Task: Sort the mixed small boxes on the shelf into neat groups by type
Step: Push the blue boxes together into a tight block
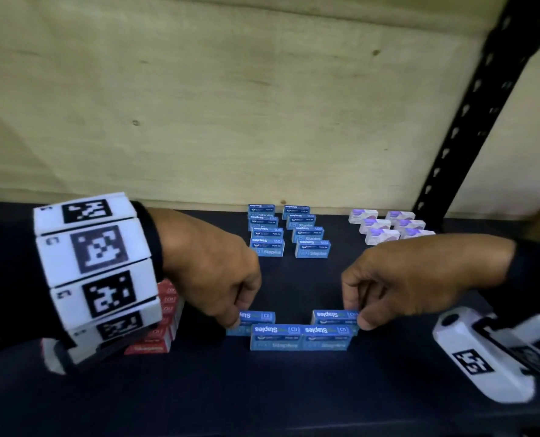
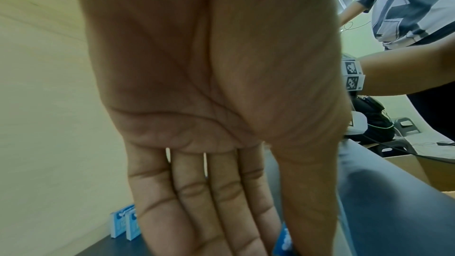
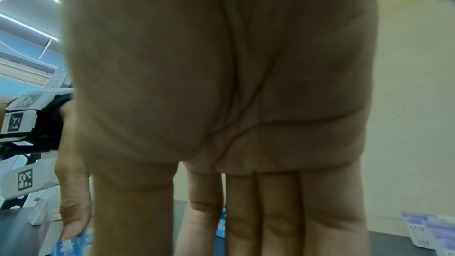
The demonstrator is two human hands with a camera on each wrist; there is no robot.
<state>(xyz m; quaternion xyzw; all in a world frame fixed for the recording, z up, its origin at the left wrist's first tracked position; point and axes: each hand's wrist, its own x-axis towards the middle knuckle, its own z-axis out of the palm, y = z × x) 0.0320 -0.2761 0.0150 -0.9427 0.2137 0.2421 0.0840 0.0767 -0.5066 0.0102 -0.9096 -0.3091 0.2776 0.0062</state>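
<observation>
Small blue staples boxes stand on the dark shelf (image 1: pixel 294 398). My left hand (image 1: pixel 238 315) pinches one blue box (image 1: pixel 257 317) at its left end; the left wrist view shows that box (image 2: pixel 285 240) between thumb and fingers. My right hand (image 1: pixel 357 315) pinches another blue box (image 1: pixel 333 315) at its right end, and a strip of it (image 3: pixel 221 225) shows between the fingers in the right wrist view. Two more blue boxes (image 1: pixel 300 337) stand side by side just in front, between my hands. Further back, blue boxes form two columns (image 1: pixel 289 234).
White-and-purple boxes (image 1: pixel 388 228) sit in rows at the back right. Red boxes (image 1: pixel 164 316) are stacked behind my left wrist, partly hidden. A plywood back wall (image 1: pixel 199 105) and a black slotted upright (image 1: pixel 470 105) close the shelf.
</observation>
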